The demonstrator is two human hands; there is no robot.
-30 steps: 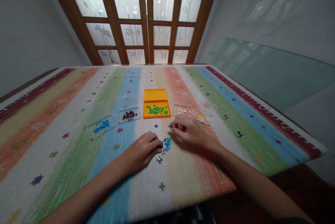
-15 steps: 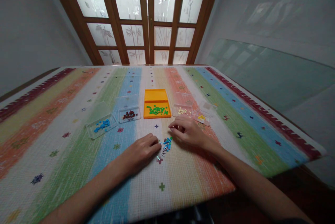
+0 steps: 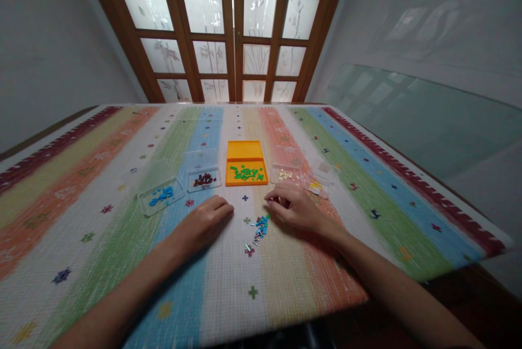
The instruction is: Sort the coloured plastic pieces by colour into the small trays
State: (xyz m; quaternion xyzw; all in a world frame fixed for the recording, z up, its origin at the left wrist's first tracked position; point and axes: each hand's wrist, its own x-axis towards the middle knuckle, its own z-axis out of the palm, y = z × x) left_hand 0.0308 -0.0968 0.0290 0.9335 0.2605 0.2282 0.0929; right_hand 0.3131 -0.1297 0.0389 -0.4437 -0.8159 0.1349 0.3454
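Note:
A small pile of tiny pieces (image 3: 259, 227), mostly blue with some silver and green, lies on the striped table cloth (image 3: 101, 262) between my hands. My left hand (image 3: 204, 223) rests a short way left of the pile, fingers curled together; what they hold, if anything, is hidden. My right hand (image 3: 294, 209) lies just right of the pile with its fingers bent inward in a pinch, its contents too small to make out. Beyond the hands sits an orange tray (image 3: 244, 151) with green pieces in it.
A row of clear boxes flanks the tray: one with blue pieces (image 3: 161, 197), one with dark red pieces (image 3: 204, 179), one with cream pieces (image 3: 284, 175), one with yellow pieces (image 3: 315, 186). The table's near edge drops off at the right. A wooden glazed door stands behind.
My left hand has drawn back from the pile, up and to the left. My right hand has stayed almost in place beside the pile.

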